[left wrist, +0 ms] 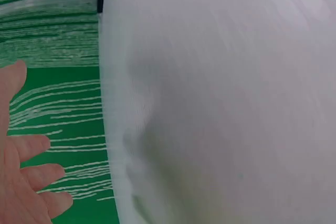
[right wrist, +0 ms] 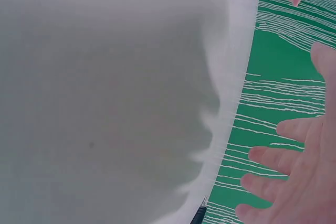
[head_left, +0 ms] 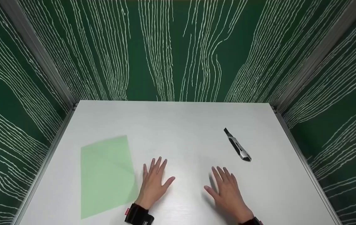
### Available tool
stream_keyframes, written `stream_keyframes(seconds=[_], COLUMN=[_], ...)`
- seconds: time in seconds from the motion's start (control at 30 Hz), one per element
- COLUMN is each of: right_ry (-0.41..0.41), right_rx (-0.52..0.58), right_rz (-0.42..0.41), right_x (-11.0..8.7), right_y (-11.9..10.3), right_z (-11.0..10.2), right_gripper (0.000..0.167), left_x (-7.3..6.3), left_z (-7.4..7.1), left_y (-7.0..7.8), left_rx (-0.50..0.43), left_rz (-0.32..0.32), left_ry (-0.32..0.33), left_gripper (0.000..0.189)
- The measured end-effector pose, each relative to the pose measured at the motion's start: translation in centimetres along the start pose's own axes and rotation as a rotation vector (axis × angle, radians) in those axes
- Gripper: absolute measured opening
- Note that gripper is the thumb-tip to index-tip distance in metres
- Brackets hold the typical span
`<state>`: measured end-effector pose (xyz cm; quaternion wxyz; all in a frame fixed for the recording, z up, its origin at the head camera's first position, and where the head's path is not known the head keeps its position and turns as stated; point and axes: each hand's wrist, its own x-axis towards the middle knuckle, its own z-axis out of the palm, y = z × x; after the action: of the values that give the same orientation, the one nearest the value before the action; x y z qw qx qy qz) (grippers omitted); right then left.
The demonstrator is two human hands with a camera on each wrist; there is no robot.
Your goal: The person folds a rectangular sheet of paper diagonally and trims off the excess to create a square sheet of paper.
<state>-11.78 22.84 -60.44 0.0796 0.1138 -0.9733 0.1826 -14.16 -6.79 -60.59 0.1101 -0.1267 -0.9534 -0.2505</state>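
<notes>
My left hand [head_left: 153, 184] is held palm down over the white table [head_left: 178, 131], fingers spread and holding nothing. Just to its left lies a sheet of light green paper [head_left: 107, 178], its lower right part close by the wrist. My right hand [head_left: 227, 192] is also spread with nothing in it, its shadow falling on the table to its left. Beyond its fingertips lies a utility knife [head_left: 238, 145] with a silver and black body, its black tip angled toward the back left. In the right wrist view, the dark tip of the knife [right wrist: 199, 215] shows at the bottom edge.
Green walls [head_left: 178, 62] with wavy white lines stand behind the table and on both sides. Grey metal posts [head_left: 40, 50] rise at the back corners, and metal rails [head_left: 306, 165] run along the table's side edges. Black bands are worn on both wrists.
</notes>
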Motion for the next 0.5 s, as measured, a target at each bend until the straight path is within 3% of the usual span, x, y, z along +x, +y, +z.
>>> stream_keyframes(seconds=[0.27,0.5], right_ry=[-0.017,-0.098], right_rx=[0.011,0.021], right_rz=[-0.038,-0.016], right_x=[0.0,0.1], right_y=[0.1,0.1], right_z=[-0.2,0.0], right_gripper=[0.072,0.058], left_x=[1.3,2.1], left_z=[-1.6,-3.4], left_y=[-2.1,-4.4], left_rx=[0.005,0.05], left_rz=[-0.01,-0.08], left_ry=[0.123,0.154], left_gripper=[0.054,0.05])
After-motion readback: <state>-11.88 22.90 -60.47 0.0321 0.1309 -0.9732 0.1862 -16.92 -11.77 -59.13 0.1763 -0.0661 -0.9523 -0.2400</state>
